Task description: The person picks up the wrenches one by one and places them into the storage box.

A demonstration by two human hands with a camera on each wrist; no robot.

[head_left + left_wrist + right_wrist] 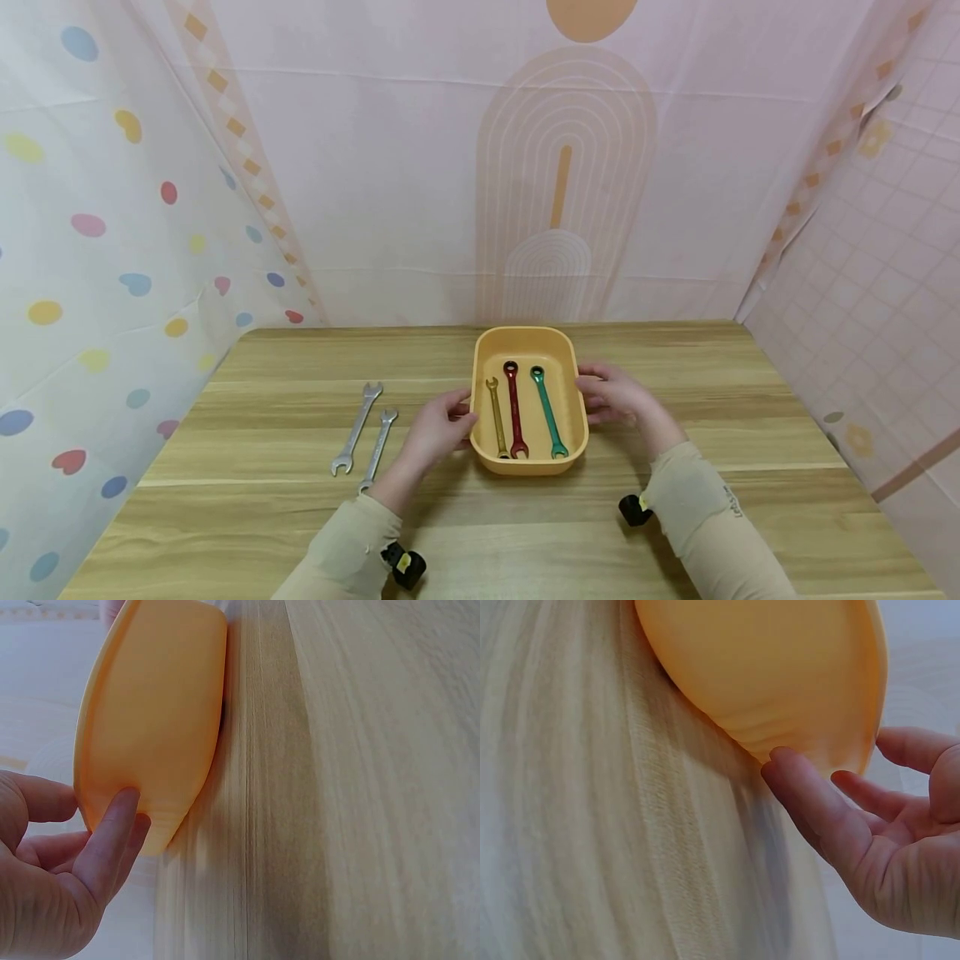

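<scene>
Orange tray (527, 340) sits between both hands — left hand (437, 431) fingers relaxed, tips touching its left wall; right hand (615, 393) fingers loosely spread, tips at its right wall

Your orange plastic tray (527, 342) sits at the centre of the wooden table (675, 500). In it lie three wrenches side by side: yellow (497, 415) at 9 o'clock, red (514, 409) in the middle, green (548, 411) at 3. Your left hand (438, 431) touches the tray's 9 o'clock wall, your right hand (617, 395) its 3 o'clock wall. Two steel open-ended wrenches (365, 436) lie on the table further out at 9.
</scene>
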